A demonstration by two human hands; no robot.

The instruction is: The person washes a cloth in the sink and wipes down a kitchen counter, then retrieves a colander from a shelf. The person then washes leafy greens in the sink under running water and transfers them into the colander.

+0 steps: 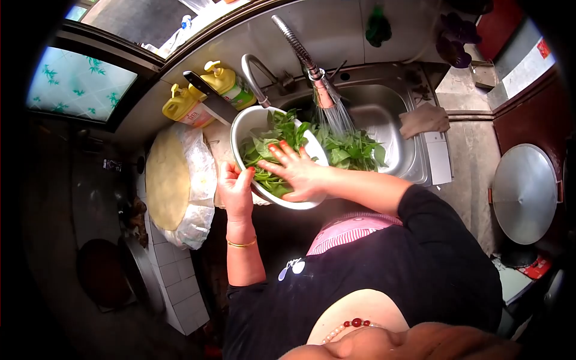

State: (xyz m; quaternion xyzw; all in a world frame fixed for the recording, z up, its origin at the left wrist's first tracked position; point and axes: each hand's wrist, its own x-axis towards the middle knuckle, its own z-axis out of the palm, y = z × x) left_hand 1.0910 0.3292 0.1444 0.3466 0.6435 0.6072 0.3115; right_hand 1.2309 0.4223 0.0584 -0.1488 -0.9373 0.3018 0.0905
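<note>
My left hand (236, 187) grips the near left rim of a white basin (238, 129), thumb over the edge. The basin is tilted toward the sink. Inside it lie leafy greens (276, 127). My right hand (300, 176) rests on those greens with its fingers spread. More leafy greens (354, 150) sit in the metal sink (384, 99) just right of the basin. Water streams onto them from a spring-hose faucet (323, 96). The basin covers the sink's left part.
A curved faucet (252, 66) rises behind the basin. Yellow pump bottles (180, 108) and a knife (210, 96) stand at the back left. A round board (168, 180) with plastic wrap is at left. A cloth (425, 120) lies on the sink's right edge; a large lid (525, 195) is far right.
</note>
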